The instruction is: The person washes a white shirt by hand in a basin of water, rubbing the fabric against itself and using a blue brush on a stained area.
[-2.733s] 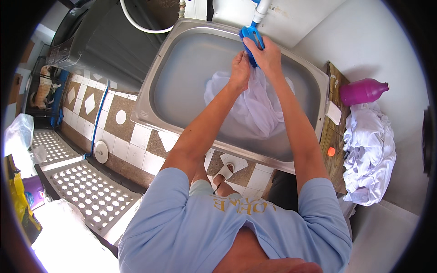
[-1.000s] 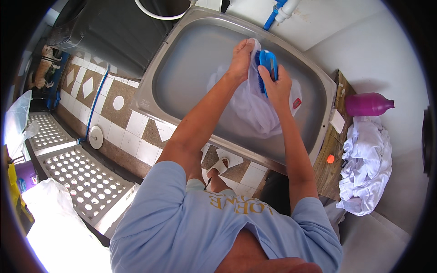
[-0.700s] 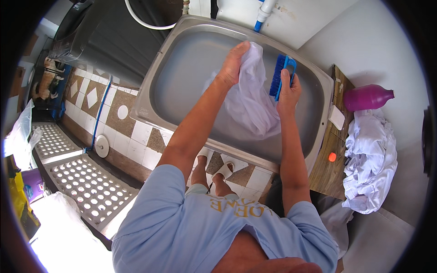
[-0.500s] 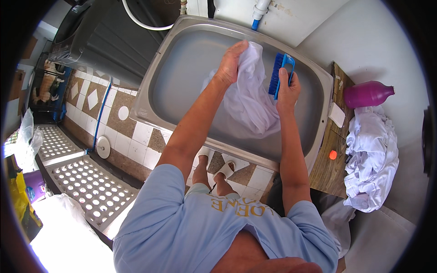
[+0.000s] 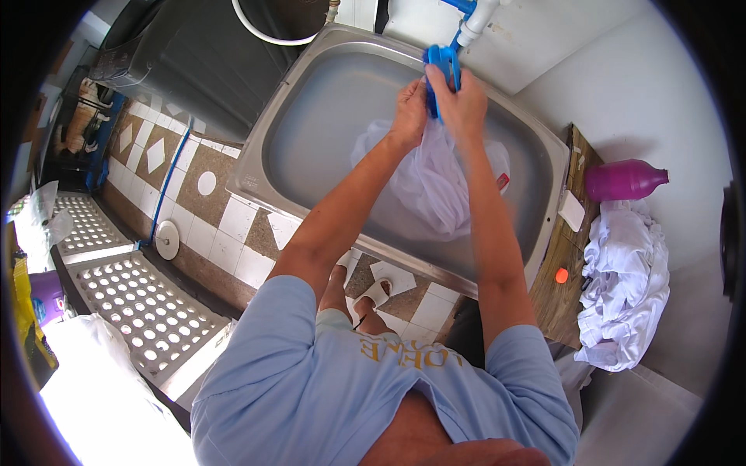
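My left hand (image 5: 410, 113) is closed on the upper end of a wet white cloth garment (image 5: 430, 190), lifting it over the metal sink (image 5: 252, 165). The lower part of the garment trails into cloudy grey water (image 5: 311, 116). A small red tag (image 5: 503, 182) shows at the cloth's right side. My right hand (image 5: 464, 105) grips a blue scrub brush (image 5: 443, 59) by its handle. The brush is upright, close against my left hand at the held end of the cloth; whether its bristles touch the fabric is hidden.
A wooden board (image 5: 561, 256) on the right bears a white soap bar (image 5: 571, 210), an orange cap (image 5: 561, 275), a purple bottle (image 5: 626, 180) and a heap of white clothes (image 5: 625, 287). A dark appliance (image 5: 210, 70) stands left of the sink. White perforated panels (image 5: 148, 311) lie at lower left.
My right hand has brought the brush up and left, from the sink's right side to my left hand. The left hand has shifted slightly lower, and the red tag has come into sight.
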Tool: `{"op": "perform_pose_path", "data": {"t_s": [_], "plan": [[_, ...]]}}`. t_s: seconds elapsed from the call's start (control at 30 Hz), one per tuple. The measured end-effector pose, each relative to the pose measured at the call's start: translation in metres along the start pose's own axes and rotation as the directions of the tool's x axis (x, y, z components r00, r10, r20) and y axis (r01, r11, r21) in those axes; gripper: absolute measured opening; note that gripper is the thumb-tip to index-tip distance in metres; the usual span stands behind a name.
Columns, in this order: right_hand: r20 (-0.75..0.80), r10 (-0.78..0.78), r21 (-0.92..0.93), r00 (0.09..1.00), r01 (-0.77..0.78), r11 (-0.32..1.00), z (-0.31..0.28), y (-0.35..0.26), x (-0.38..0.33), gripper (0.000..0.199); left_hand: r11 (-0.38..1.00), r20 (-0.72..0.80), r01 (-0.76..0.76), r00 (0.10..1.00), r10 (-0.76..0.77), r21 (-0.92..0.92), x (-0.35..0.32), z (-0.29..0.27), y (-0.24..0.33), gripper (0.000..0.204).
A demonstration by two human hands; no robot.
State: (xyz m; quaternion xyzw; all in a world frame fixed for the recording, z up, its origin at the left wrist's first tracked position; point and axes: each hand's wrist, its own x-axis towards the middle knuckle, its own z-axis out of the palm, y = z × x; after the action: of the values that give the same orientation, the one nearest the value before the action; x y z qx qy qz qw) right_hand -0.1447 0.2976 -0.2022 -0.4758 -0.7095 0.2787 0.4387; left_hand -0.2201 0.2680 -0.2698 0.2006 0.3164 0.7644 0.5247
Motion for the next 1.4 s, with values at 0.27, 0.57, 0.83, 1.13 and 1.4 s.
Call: {"op": "perform_pose_path", "data": {"t_s": [0.27, 0.57, 0.83, 1.13, 1.4], "plan": [[0.056, -0.019, -0.048, 0.998, 0.021, 0.999, -0.005, 0.005, -0.005, 0.048, 0.996, -0.050, -0.074, 0.996, 0.071, -0.054, 0.000, 0.001, -0.018, 0.026], [0.104, 0.019, -0.138, 0.994, -0.005, 0.990, -0.014, 0.017, -0.063, 0.052, 0.999, -0.096, -0.020, 0.995, 0.017, -0.034, 0.005, -0.015, -0.001, 0.028], [0.116, 0.075, -0.246, 0.990, -0.045, 0.968, 0.012, -0.009, -0.019, 0.051, 0.998, -0.083, 0.060, 0.995, -0.059, 0.007, 0.013, -0.024, 0.003, 0.025], [0.111, 0.035, -0.265, 0.993, -0.004, 0.964, 0.037, -0.015, 0.012, 0.050, 0.995, -0.164, 0.040, 0.986, -0.025, 0.087, -0.009, -0.022, -0.012, 0.026], [0.156, 0.059, -0.264, 0.986, -0.016, 0.964, 0.028, -0.011, -0.043, 0.049, 0.982, -0.191, 0.115, 0.971, -0.143, -0.152, 0.009, -0.043, 0.002, 0.023]]}}
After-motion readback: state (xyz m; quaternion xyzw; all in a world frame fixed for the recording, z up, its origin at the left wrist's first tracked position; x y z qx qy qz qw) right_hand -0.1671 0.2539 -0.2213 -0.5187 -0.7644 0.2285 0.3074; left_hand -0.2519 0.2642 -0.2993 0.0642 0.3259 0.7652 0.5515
